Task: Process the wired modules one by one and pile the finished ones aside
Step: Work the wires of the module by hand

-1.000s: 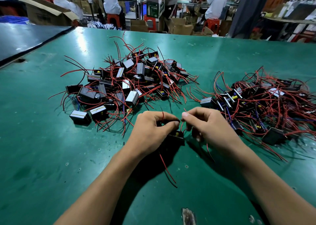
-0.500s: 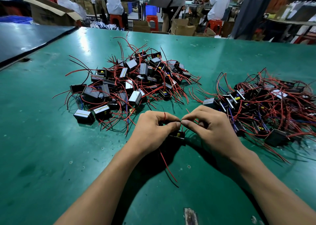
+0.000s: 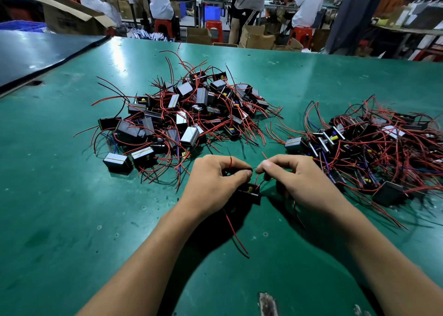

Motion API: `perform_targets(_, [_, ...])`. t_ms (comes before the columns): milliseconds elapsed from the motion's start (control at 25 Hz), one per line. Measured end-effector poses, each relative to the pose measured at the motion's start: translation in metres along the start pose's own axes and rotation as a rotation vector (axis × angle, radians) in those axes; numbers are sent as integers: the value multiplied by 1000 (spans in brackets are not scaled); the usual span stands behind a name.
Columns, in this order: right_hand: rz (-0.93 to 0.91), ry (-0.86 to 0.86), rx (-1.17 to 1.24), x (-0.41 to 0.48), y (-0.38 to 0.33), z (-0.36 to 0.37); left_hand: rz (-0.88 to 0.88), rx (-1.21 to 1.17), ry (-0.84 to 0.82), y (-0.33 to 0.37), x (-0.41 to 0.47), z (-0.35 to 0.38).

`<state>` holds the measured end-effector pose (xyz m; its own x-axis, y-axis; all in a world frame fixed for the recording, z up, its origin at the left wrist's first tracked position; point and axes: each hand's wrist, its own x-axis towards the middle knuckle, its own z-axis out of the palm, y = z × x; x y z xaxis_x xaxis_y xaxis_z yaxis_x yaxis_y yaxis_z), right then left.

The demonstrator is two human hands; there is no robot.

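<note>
Status: mid-batch, 1 module [image 3: 249, 191] in work. 2 heaps were on the green table [image 3: 72, 195]: left pile [image 3: 182, 119] ahead of the left hand, right pile [image 3: 374, 147] just beside the right hand. Both were big and tangled in red wire. Couldn't tell which heap was finished stock and which was input, since nothing visibly marked either. Best guess: a lot done, a lot left, no end in sight.

The module sat low between both hands, at or just above the table, near the front edge of the 2 piles and clear of both.

Left hand [image 3: 213, 183]: fingers curled round the module's near side, thumb and index pinched together above it, 1 red wire looping over the knuckles.

Right hand [image 3: 294, 179]: palm down, thumb and index pinching a short lead [image 3: 258, 180] coming up from the module, other fingers curled under.

The 2 pinches almost met tip to tip. Looked like wire ends being joined or twisted; too small to confirm.

1 long trailing lead [image 3: 236, 236] ran back toward the person, lying free on the table.
</note>
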<state>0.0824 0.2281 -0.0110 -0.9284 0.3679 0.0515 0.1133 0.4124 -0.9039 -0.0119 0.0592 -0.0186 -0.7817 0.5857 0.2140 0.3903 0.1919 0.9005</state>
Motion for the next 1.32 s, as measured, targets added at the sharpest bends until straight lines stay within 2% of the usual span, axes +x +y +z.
perform_targets(120, [-344, 95, -244, 2, 6, -6, -38, -16, -2, -1, 2, 0])
perform_targets(240, [-580, 124, -389, 3, 10, 2, -63, -42, -31, 0, 1, -1])
perform_targets(440, [-711, 156, -482, 4, 12, -1, -90, -47, -54, 3, 0, -2])
perform_targets(520, [-639, 149, -447, 2, 9, 0, -82, -34, -55, 4, -1, -3])
perform_targets(600, [-381, 129, -255, 0, 6, 7, -51, -8, -70, 5, -2, -3])
perform_targets(720, [32, 10, 134, 0, 1, 11, -33, 20, -86, 7, -3, -3])
perform_targets(800, [99, -33, 215, 0, 1, 9, -53, 1, -81, 7, -3, -3])
perform_targets(960, [-227, 163, -51, -2, 4, 7, -118, -90, -78, 3, 0, -4])
perform_targets(1080, [-531, 191, -319, -1, 9, 4, -152, -112, -98, 0, 2, -4])
perform_targets(1160, [-631, 219, -456, 1, 12, 3, -161, -118, -102, -1, 2, -5])
perform_targets(1320, [-712, 261, -526, 1, 14, 3, -181, -144, -120, 0, 2, -6])
